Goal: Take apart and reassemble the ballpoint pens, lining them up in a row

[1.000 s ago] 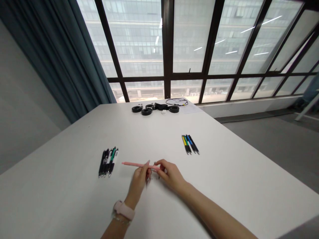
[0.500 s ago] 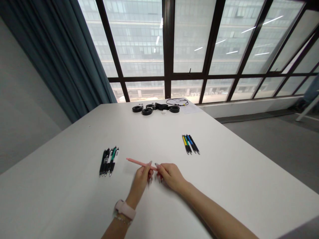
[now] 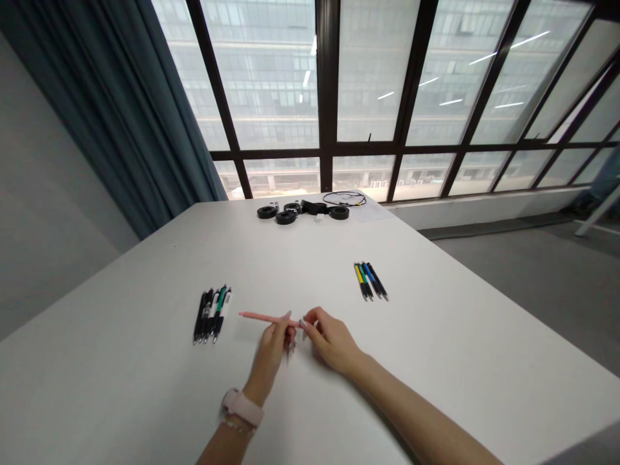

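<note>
While both hands meet over the near-middle of the white table (image 3: 436, 361), they share one pink pen (image 3: 261, 317). Left hand (image 3: 274, 345), w/ a pink watch (image 3: 241, 408) on its wrist, has its fingertips pinched together on the pen's right part; the rest of the pen sticks out to the left, just above the tabletop. Right hand (image 3: 329, 337) has thumb & forefinger closed on the pen's right end, touching or nearly touching the left fingertips. Can't tell whether a cap or tip piece sits between them, too small & partly hidden.

Step in hand, as I read it: working the end of the pen w/ the right fingers (pulling, twisting or clicking) while the left steadies the barrel. Which of those, can't say. Next move prob. calls for a firm left pinch so the barrel doesn't spin, plus a small, straight motion along the pen's axis from the right fingers.

Nearby: a bunch of dark pens (image 3: 212, 314), one w/ green, lies left of the hands, close but apart. A smaller group of pens (image 3: 371, 281) (yellow, blue, dark) lies farther back to the right. At the far edge by the window (image 3: 271, 77): black rings (image 3: 285, 215) and a thin cable (image 3: 345, 197). Blue curtain (image 3: 121, 110) hangs at left.
</note>
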Motion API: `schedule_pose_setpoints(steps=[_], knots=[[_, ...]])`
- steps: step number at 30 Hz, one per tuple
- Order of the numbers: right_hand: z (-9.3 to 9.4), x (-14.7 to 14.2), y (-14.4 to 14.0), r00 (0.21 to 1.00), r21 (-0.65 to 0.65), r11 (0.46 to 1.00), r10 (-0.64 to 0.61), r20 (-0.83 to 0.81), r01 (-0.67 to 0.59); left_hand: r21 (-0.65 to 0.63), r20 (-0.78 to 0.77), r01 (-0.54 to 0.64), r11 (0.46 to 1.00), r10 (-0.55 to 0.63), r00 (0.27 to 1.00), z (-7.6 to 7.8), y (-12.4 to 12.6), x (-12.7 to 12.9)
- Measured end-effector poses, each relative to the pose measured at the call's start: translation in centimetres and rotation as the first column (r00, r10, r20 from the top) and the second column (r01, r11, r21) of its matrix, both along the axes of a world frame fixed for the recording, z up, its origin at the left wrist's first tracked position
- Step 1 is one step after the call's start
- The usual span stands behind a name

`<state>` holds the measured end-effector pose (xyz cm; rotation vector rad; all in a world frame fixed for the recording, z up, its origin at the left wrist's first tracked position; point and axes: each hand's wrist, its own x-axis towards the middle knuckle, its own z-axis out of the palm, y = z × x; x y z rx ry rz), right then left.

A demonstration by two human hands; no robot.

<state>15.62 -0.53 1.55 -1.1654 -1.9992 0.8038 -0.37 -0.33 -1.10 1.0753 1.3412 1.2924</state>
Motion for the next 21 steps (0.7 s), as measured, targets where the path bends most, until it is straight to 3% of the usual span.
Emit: schedule_pose_setpoints(steps=[8,21], knots=[[-0.02,0.15,0.09,1.0,0.122,0.993,0.008,-0.012,-0.006,-0.004,-0.004,-0.006,1.0,0.006,1.0,0.56,-0.07,0.25],[0.16,0.26,-0.02,0.994,0.114,0.988,0.108,-0.008,-0.106,0.008,0.015,0.013,1.0,-0.013,1.0,0.85,-0.18,0.21]])
